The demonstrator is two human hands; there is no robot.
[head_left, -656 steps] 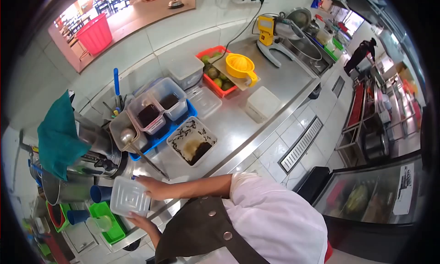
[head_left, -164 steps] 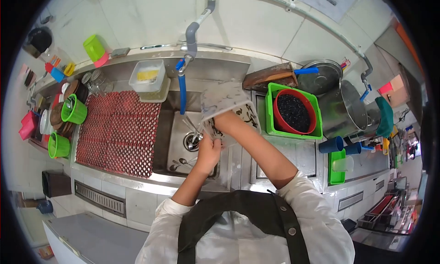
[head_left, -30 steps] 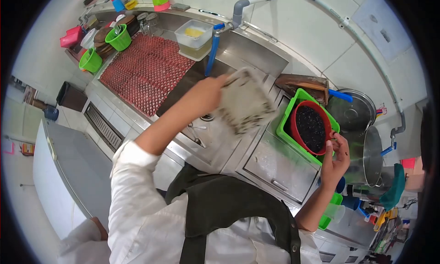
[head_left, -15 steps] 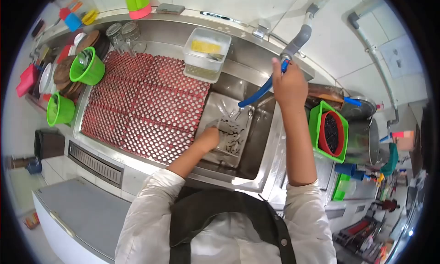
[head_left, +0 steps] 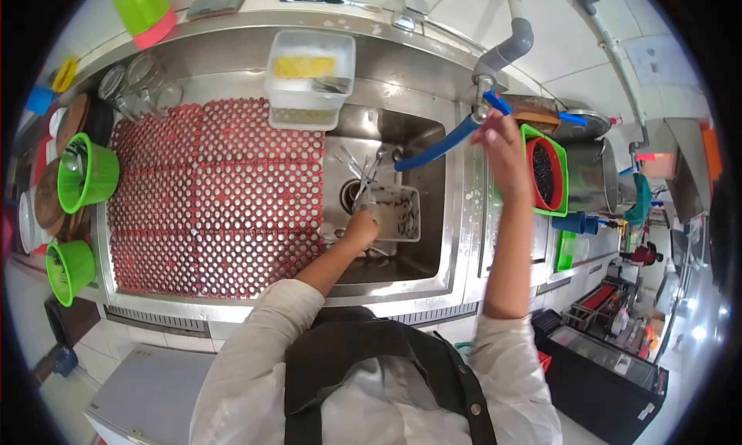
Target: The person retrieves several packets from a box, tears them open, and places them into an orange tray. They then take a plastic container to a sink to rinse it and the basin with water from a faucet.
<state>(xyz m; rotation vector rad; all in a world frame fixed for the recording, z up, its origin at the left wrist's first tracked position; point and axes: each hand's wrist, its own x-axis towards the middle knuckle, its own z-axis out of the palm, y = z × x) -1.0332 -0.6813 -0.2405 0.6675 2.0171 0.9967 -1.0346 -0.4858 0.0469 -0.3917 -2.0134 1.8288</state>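
Note:
My left hand (head_left: 361, 228) is down in the sink, its fingers closed at the left edge of a clear plastic container (head_left: 402, 214) with dark bits in it. Pieces of metal cutlery (head_left: 360, 169) fan out just above those fingers; what they grip is hidden, so I cannot tell what it is. My right hand (head_left: 501, 145) is raised to the wall tap (head_left: 482, 89), fingers apart and fingertips close under its blue lever (head_left: 497, 102). From the tap a blue hose (head_left: 437, 147) curves down over the sink (head_left: 421, 265).
A red perforated mat (head_left: 216, 197) covers the drainboard left of the sink. Behind it stands a tub with a yellow sponge (head_left: 305, 66). Green baskets (head_left: 99, 180) and glass jars (head_left: 147, 85) are at left. A red bowl (head_left: 543, 169) in a green basket is at right.
My right hand has come off its grip at the tap and sits slightly lower, the blue lever now showing above it. My left hand remains at the container. The view has shifted.

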